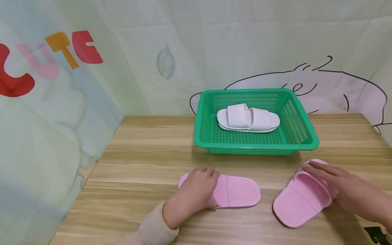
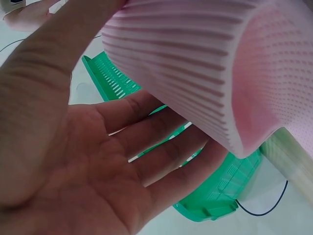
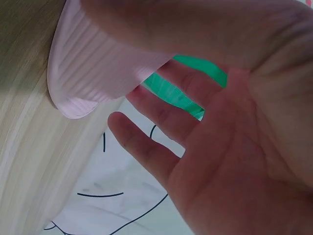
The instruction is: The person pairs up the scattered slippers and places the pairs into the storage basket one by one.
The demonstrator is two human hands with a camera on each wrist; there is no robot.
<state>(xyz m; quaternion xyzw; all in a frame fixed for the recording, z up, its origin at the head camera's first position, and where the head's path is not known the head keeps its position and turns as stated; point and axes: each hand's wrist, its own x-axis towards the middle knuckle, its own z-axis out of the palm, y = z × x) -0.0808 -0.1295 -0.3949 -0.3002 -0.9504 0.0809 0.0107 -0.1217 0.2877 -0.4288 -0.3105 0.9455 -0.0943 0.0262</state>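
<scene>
Two pink slippers are on the wooden table. My left hand [image 1: 194,190] straddles the ribbed strap of the left slipper [image 1: 243,192], thumb at its near side and fingers at its far side. That slipper lies flat, its heel end to the right. On the right, my right hand [image 1: 355,190] holds the strap of the other slipper [image 1: 294,207], which lies slanted with its heel end toward me. In the left wrist view the strap [image 2: 181,63] sits between thumb and fingers. The right wrist view shows the ribbed strap [image 3: 102,58] likewise, with one finger away from it.
Behind the pink slippers stands a green mesh basket [image 1: 257,147] near the table's back edge. A pair of white slippers [image 1: 237,115] lies inside it, toward the basket's left and middle. A printed cloth [image 1: 137,68] hangs behind and to the left of the table [image 1: 137,163].
</scene>
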